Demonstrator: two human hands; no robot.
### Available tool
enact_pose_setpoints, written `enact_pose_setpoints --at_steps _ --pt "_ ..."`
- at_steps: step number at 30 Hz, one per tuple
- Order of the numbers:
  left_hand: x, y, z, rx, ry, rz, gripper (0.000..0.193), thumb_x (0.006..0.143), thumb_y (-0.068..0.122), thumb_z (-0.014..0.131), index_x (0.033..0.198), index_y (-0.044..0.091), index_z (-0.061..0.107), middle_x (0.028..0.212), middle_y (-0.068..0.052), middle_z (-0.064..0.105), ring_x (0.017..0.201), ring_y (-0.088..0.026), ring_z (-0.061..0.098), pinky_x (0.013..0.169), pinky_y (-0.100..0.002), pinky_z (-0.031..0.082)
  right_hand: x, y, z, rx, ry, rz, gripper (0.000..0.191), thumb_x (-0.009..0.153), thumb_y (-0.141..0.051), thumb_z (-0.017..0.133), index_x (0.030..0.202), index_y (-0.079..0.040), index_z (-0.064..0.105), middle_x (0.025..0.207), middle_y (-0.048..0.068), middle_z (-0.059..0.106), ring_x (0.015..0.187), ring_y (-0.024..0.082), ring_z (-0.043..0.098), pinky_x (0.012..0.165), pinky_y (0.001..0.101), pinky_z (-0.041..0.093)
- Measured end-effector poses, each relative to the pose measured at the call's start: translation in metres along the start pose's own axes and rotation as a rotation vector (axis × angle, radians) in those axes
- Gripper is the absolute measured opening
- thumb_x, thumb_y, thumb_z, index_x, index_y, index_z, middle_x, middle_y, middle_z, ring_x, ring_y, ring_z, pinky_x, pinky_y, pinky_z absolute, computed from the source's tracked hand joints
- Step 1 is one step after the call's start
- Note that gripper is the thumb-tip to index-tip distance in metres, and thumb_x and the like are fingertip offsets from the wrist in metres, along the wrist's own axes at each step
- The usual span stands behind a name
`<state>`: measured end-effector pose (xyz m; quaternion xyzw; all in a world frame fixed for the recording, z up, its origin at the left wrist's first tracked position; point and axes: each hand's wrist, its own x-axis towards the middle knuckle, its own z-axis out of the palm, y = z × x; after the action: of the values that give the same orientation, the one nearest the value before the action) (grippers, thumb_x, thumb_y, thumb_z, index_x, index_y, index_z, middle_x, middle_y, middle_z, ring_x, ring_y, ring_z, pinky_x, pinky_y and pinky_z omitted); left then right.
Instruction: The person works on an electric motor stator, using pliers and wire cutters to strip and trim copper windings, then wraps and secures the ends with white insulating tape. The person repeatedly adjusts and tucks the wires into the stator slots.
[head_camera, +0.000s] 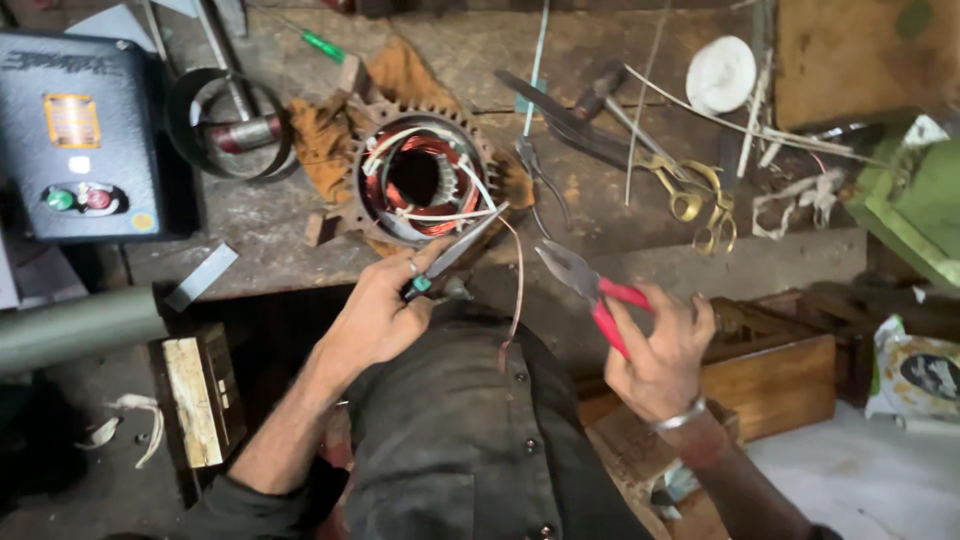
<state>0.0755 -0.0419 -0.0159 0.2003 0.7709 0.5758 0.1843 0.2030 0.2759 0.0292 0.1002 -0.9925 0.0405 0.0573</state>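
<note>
Grip, left hand (385, 305): fingers closed around the handle of a slim tool with a green collar (452, 255); its grey blade runs up and to the right, the tip at the lower right rim of the stator.
Grip, right hand (662, 355): fingers wrapped around the red handles of a pair of pliers (590, 290); the pliers' nose points up and to the left, with nothing seen between its tips.
Stator (420, 180): landmark; a round, rusty brown toothed ring lying flat on the workbench (260, 230), bore facing up. Copper-red windings fill the inside, with white sleeved leads looping over the coils and crossing the lower edge.
Copper wire (518, 290): a thin strand leaves the stator's lower right side and hangs down between the two hands, just right of the slim tool.
Left of stator: grey control box (75, 135) with a green and a red button, well apart; a dark metal ring (228, 122) between the box and the stator.
Under stator: orange-brown cloth (325, 140), showing at the upper left and right.
Above stator: green-handled screwdriver (318, 42).
Right of stator: dark shears (570, 125), then yellow-handled scissors (695, 195), then a white roll (720, 72) farther up.
Far right of stator: green box edge (905, 205).
Below right of stator: wooden box (775, 375), beside the right hand.
</note>
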Motion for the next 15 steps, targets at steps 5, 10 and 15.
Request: enact_pose_setpoints --at_steps 5,10,15 --pt "0.000 -0.001 0.000 0.003 -0.029 -0.027 0.080 0.066 -0.003 0.052 0.146 0.001 0.053 0.108 -0.028 0.068 0.095 -0.040 0.069 0.089 -0.037 0.053 0.007 -0.008 0.014 -0.108 0.119 -0.032 0.051 0.074 -0.012 0.071 0.124 -0.013 0.071 0.139 0.018 0.056 0.123 0.036 0.055 0.112 0.0679 0.025" --pt "-0.001 -0.002 0.000 -0.024 0.003 0.070 0.078 0.068 -0.003 0.052 0.146 -0.001 0.052 0.117 -0.029 0.068 0.105 -0.039 0.069 0.094 -0.037 0.052 0.014 -0.018 0.013 -0.108 0.108 -0.013 0.056 0.072 -0.009 0.069 0.128 -0.012 0.070 0.138 0.019 0.055 0.122 0.039 0.053 0.111 0.0614 0.031" --pt "-0.002 0.000 -0.003 -0.092 -0.019 0.023 0.076 0.069 -0.002 0.053 0.145 0.001 0.053 0.111 -0.026 0.070 0.105 -0.037 0.071 0.095 -0.037 0.051 0.020 -0.021 0.015 -0.045 0.154 -0.032 0.059 0.070 -0.007 0.068 0.128 -0.011 0.069 0.137 0.019 0.055 0.120 0.040 0.054 0.105 0.0562 0.039"
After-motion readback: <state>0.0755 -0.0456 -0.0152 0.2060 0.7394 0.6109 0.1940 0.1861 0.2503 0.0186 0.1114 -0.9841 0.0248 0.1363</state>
